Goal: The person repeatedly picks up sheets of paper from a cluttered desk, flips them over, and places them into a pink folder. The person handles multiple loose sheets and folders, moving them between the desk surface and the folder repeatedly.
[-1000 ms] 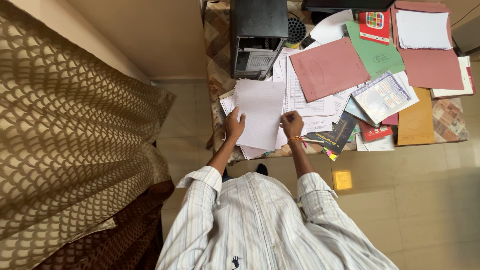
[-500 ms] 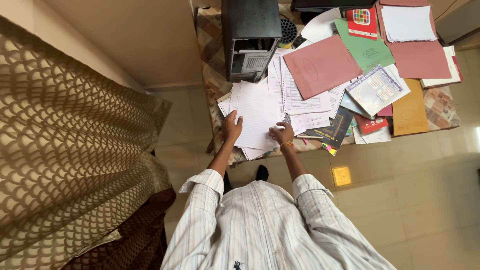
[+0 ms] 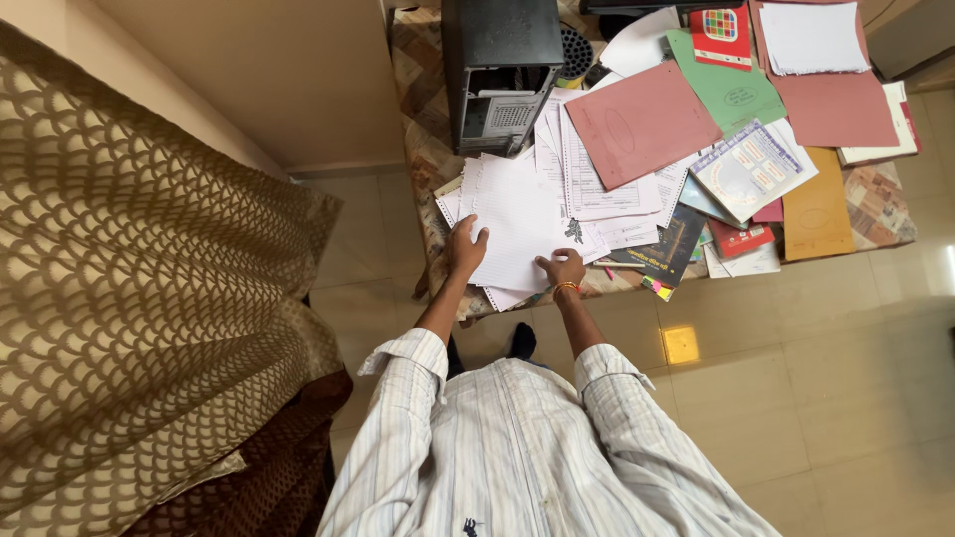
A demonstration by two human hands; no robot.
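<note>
Both hands are down on a stack of lined white sheets (image 3: 517,224) at the near edge of a cluttered table (image 3: 423,129). Left hand (image 3: 465,249) grips the stack's left edge, right hand (image 3: 563,268) presses flat on its lower right corner. A black computer tower (image 3: 502,70) stands just behind, and a pink folder (image 3: 642,124) lies on loose forms to the right.

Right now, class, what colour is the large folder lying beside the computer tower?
The folder is a dusty pinkish red, plain with a faint oval mark; the head view shows it.
</note>
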